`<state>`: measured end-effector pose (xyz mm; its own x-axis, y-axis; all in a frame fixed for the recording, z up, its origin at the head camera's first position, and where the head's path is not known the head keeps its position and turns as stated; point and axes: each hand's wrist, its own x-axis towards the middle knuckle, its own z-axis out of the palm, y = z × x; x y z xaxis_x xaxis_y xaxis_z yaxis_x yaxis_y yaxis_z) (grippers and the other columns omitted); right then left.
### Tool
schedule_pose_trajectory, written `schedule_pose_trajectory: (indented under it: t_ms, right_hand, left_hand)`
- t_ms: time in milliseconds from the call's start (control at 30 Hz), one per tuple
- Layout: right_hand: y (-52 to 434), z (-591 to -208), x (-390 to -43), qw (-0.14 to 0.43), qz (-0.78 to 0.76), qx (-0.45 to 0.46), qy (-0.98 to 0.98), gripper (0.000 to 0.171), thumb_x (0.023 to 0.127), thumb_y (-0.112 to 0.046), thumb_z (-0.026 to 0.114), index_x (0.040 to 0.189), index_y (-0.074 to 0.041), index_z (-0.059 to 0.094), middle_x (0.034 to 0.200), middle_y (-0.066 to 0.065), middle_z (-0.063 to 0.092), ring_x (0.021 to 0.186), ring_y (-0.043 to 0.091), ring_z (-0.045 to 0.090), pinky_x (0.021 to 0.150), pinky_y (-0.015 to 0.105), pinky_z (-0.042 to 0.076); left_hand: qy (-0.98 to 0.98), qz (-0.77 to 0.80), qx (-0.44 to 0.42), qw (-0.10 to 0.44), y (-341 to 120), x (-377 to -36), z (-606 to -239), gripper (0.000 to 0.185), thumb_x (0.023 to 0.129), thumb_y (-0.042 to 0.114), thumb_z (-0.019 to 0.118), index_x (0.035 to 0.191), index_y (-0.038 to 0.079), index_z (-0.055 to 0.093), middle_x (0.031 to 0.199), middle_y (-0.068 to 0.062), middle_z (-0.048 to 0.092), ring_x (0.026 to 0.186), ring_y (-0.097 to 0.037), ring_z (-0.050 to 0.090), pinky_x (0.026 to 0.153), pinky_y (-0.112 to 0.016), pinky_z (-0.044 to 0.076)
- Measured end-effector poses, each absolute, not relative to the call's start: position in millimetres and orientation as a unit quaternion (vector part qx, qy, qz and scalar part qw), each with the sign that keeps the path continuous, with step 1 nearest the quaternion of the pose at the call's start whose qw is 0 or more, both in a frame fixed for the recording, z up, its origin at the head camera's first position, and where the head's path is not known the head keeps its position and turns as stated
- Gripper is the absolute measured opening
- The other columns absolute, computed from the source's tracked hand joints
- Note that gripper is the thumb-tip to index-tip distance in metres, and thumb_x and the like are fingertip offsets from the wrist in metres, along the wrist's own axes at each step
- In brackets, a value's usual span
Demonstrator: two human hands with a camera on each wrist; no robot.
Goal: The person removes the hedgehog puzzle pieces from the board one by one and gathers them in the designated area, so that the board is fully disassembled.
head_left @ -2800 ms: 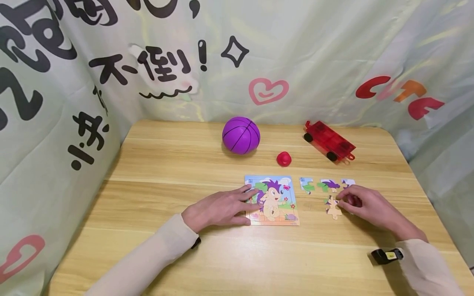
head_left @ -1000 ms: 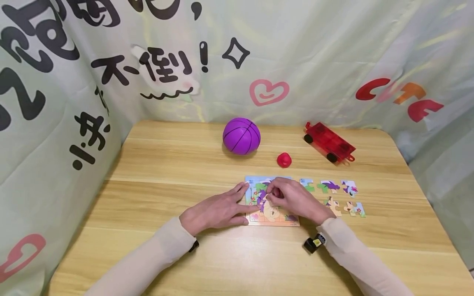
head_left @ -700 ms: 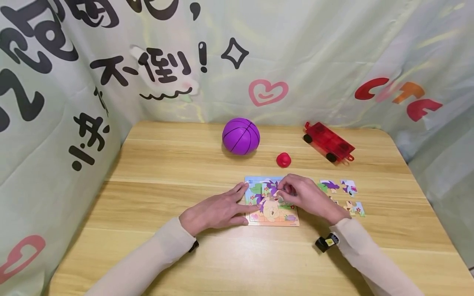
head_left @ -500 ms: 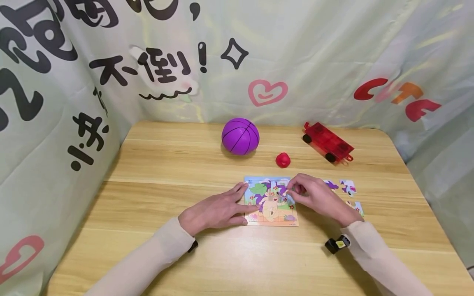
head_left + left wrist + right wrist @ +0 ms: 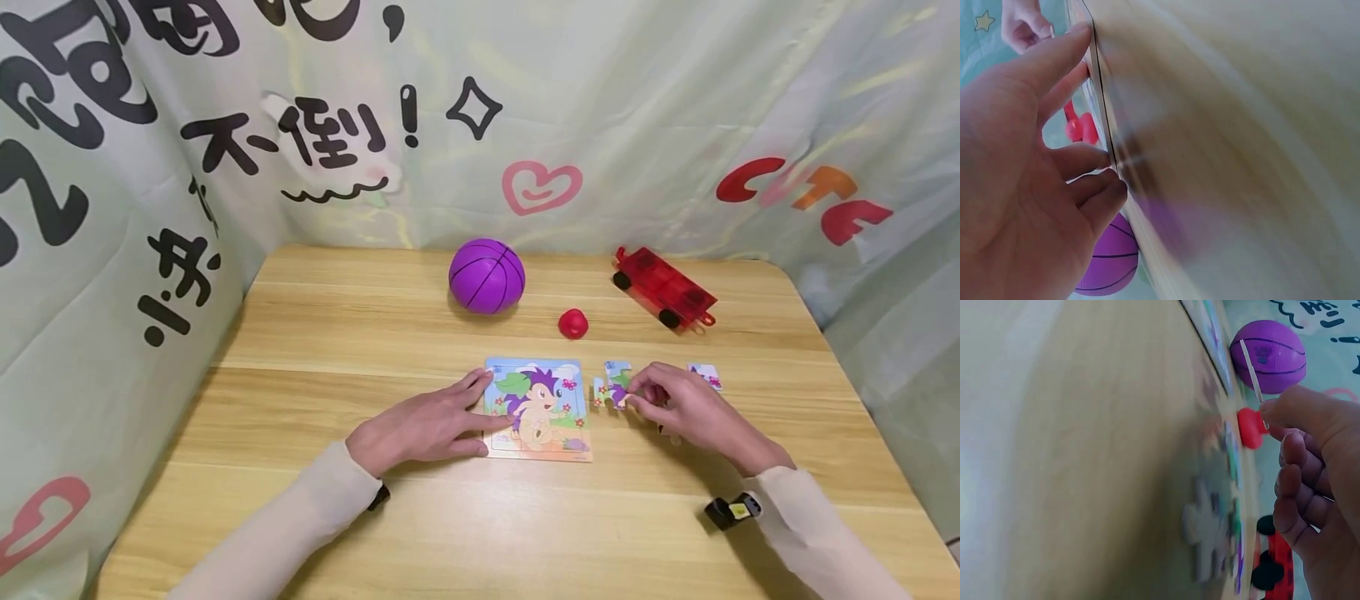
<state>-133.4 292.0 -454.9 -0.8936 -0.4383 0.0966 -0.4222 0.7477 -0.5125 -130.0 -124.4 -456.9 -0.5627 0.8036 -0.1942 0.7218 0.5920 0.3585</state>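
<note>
Left hand [image 5: 420, 427] lies flat, fingers spread, steadying the puzzle board [image 5: 537, 408] at frame centre – right hand [image 5: 678, 408] pinches a puzzle piece [image 5: 609, 392] just right of it, above the surface [image 5: 337, 350]

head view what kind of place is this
Probably a small play corner set up for recording: a wooden table hemmed in by a printed cloth backdrop, with toys on it, a purple ball and a puzzle.
</note>
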Motion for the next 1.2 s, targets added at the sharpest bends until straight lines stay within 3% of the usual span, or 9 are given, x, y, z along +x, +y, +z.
schedule_pose_trajectory:
  t_ms: [833, 1100, 1200]
  right_hand:
    - [316, -467, -120, 0.043, -0.24, -0.264, 0.933, 0.017, 0.094, -0.008, 0.085, 0.103, -0.019, 0.075, 0.081, -0.017, 0.054, 0.076, -0.002, 0.046, 0.062, 0.018, 0.042]
    - [322, -464, -122, 0.002, -0.253, -0.255, 0.933, 0.019, 0.091, -0.005, 0.086, 0.102, -0.017, 0.076, 0.081, -0.017, 0.055, 0.075, -0.001, 0.047, 0.061, 0.019, 0.043]
    - [321, -464, -122, 0.018, -0.246, -0.252, 0.936, 0.02, 0.091, -0.007, 0.086, 0.104, -0.018, 0.076, 0.082, -0.016, 0.054, 0.077, 0.0, 0.047, 0.062, 0.019, 0.042]
  left_hand:
    - [0.874, 0.131, 0.427, 0.19, -134, -133, -455, 0.054, 0.112, 0.048, 0.059, 0.164, 0.038, 0.05, 0.182, -0.023, 0.01, 0.17, -0.04, 0.011, 0.129, -0.051, 0.041]
    - [0.871, 0.133, 0.436, 0.182, -133, -134, -455, 0.053, 0.112, 0.046, 0.061, 0.163, 0.035, 0.052, 0.182, -0.024, 0.012, 0.17, -0.041, 0.012, 0.129, -0.05, 0.042]
    - [0.871, 0.135, 0.435, 0.185, -133, -134, -455, 0.053, 0.111, 0.046, 0.061, 0.163, 0.035, 0.052, 0.182, -0.023, 0.012, 0.17, -0.041, 0.012, 0.129, -0.05, 0.042]
